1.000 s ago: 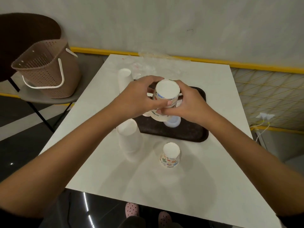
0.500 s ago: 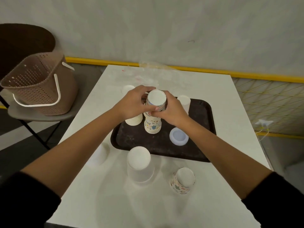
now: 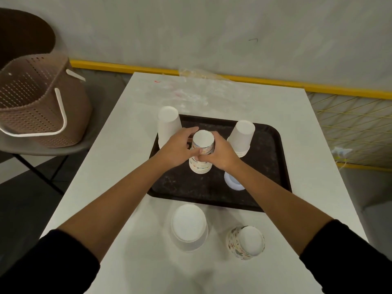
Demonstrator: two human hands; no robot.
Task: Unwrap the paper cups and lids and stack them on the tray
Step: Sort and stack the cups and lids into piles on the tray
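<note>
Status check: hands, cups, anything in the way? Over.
Left hand and right hand grip patterned paper cup stack, inverted on dark rectangular tray. Plain white paper cup stack and second patterned stack off tray, nearer. Nothing in the way.

Tray [image 3: 269,158] was crowded: left white stack [image 3: 168,124] at its far-left edge, right white stack [image 3: 242,136] far right, central printed stack [image 3: 200,166], lids [image 3: 233,182] near right. Its front-left lay open. Near white stack [image 3: 188,227] and near printed stack [image 3: 247,242] obstructed the table [image 3: 318,187] approach.

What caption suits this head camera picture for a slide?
Left hand and right hand grip the patterned cup stack standing upside down on the dark tray.
</note>
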